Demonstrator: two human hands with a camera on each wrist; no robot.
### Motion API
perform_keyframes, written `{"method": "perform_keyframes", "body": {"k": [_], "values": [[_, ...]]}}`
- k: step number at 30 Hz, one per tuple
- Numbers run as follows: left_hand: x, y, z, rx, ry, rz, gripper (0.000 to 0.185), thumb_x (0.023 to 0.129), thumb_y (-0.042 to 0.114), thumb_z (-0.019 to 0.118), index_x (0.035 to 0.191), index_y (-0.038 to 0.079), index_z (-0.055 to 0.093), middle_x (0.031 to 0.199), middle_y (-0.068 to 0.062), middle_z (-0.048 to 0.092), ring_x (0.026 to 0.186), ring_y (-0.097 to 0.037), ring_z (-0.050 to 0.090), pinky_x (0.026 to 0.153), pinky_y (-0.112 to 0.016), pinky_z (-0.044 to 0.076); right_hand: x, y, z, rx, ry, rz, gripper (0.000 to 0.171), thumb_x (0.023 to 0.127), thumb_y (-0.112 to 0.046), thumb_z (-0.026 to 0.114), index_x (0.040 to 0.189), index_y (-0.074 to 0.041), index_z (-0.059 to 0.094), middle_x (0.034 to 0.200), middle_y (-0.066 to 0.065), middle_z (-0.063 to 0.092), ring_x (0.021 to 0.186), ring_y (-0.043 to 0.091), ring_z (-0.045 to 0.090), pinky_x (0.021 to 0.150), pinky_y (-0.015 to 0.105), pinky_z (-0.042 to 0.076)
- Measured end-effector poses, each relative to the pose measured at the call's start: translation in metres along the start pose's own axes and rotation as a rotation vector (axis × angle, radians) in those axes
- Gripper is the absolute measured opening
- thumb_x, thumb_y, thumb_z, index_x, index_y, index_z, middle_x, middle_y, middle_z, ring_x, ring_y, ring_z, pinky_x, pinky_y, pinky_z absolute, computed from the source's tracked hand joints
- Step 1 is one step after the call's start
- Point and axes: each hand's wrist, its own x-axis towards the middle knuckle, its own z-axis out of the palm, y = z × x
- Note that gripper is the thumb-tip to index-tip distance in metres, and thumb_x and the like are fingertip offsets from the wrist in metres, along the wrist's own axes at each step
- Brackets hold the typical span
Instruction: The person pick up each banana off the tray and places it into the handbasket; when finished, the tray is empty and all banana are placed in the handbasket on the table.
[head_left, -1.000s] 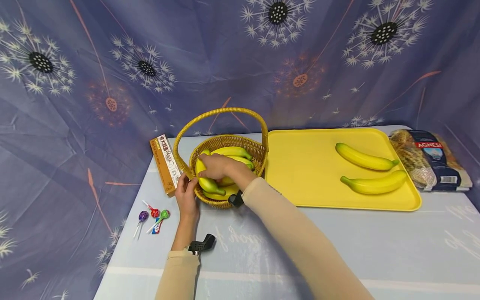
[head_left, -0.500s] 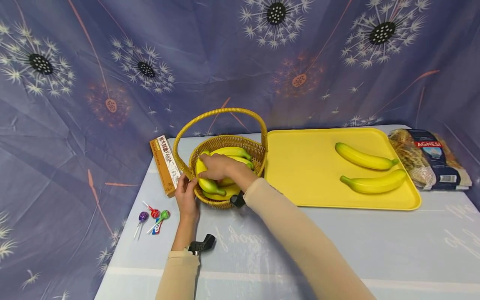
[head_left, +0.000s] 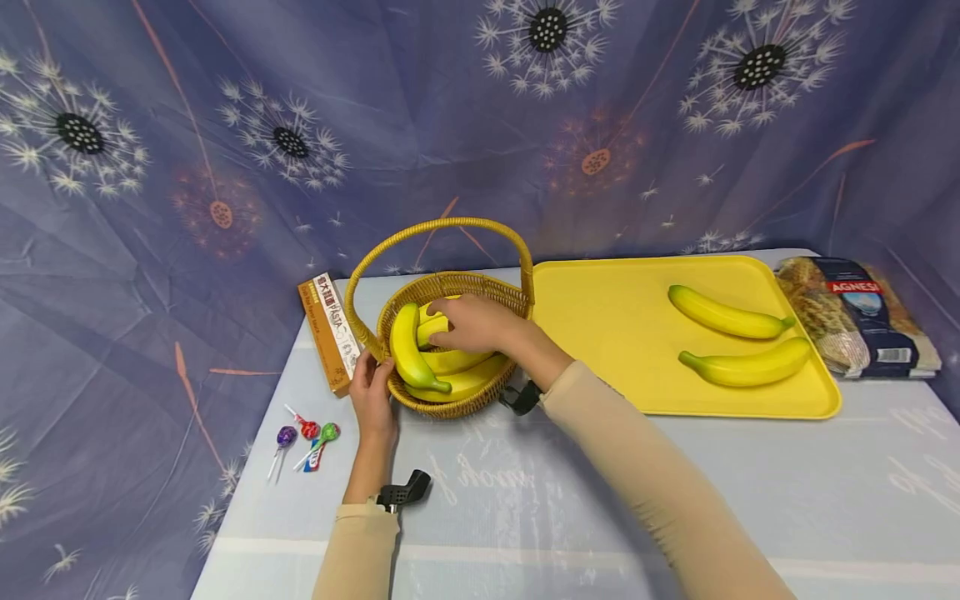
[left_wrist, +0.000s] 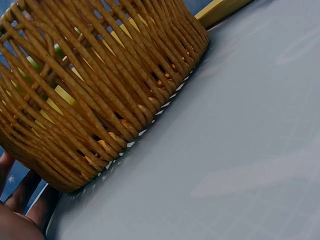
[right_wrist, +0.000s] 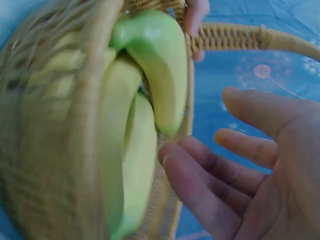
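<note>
A wicker basket [head_left: 450, 286] with a tall arched handle stands on the table and holds several bananas. My left hand [head_left: 372, 400] grips its left rim by the foot of the handle; thumb and fingers lie on either side. One banana [head_left: 408, 350] lies along the left inside, on top of others [head_left: 468, 379]. Over the right part of the basket is my right hand [head_left: 483, 323], fingers parted. In the right wrist view, nothing sits between that hand's [right_wrist: 260, 165] fingers, and a green-tipped banana [right_wrist: 162, 65] rests against the far rim.
Right of the basket lies a yellow tray [head_left: 600, 333] with two bananas [head_left: 727, 315] on it. A pasta bag [head_left: 855, 317] is beyond its right end. Left of the basket are a pasta box [head_left: 330, 333], lollipops [head_left: 287, 435] and a small blue-red packet [head_left: 313, 458].
My right hand has let go of the leftmost banana and drawn back to the right, leaving it in the basket. The left hand stays on the rim.
</note>
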Motion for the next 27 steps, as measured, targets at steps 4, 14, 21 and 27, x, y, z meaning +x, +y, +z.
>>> {"method": "perform_keyframes", "body": {"k": [4,14,21,27], "values": [[0.0,-0.001,-0.003,-0.005,0.001,0.0,0.044,0.094,0.005,0.055,0.137,-0.002,0.047,0.136,-0.013,0.048,0.124,-0.021,0.046,0.097,-0.028,0.043,-0.028,0.013,-0.013,-0.056,0.053,0.021,0.051,0.093,-0.045,0.059,0.136,-0.018,0.053,0.08,-0.009,0.059,0.069,0.009,0.055,0.059,0.03,0.045],[0.012,-0.022,-0.013,-0.027,0.007,-0.001,0.042,0.095,0.009,0.058,0.136,0.007,0.051,0.136,-0.009,0.048,0.124,-0.021,0.045,0.098,-0.03,0.042,-0.109,0.063,-0.039,-0.175,0.187,0.145,0.052,0.09,-0.045,0.063,0.136,-0.025,0.053,0.102,-0.007,0.065,0.075,0.013,0.059,0.055,0.034,0.045],[0.012,-0.026,-0.011,-0.037,0.028,0.022,0.041,0.091,0.011,0.061,0.132,0.008,0.055,0.132,-0.008,0.051,0.122,-0.02,0.047,0.098,-0.031,0.042,-0.162,0.123,-0.052,-0.179,0.214,0.274,0.049,0.089,-0.042,0.066,0.132,-0.019,0.056,0.103,0.0,0.065,0.077,0.018,0.06,0.058,0.039,0.046],[0.011,-0.027,-0.009,-0.021,0.017,0.02,0.042,0.091,0.013,0.062,0.133,0.008,0.054,0.131,-0.008,0.051,0.12,-0.021,0.048,0.097,-0.03,0.043,-0.211,0.176,-0.059,-0.141,0.175,0.405,0.061,0.09,-0.051,0.06,0.136,-0.013,0.051,0.112,0.01,0.063,0.087,0.026,0.061,0.064,0.048,0.047]]}}
